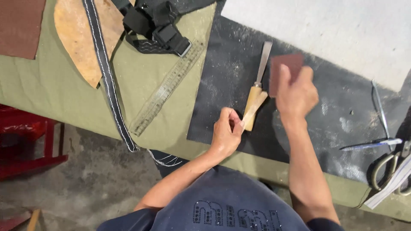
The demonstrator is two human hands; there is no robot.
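Left hand (225, 133) is pinching the butt of a wooden-handled knife (255, 92), fingers curled tight; blade lying beyond its fingertips on black mat (222, 77). Right hand (296, 95) is gripping reddish-brown leather piece (286, 65), fingers closed around it.

Wood-handled metal knife (256, 92); matt black mat (239, 68) — dusty, olive cloth (141, 77) w/ clear plastic ruler (168, 87)

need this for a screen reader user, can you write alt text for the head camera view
Seen from above, a person's right hand holds a reddish-brown piece over a black mat, while the left hand touches the end of a wooden-handled knife lying there. A clear ruler, a black stitched strap and scissors lie on the olive cloth-covered bench.
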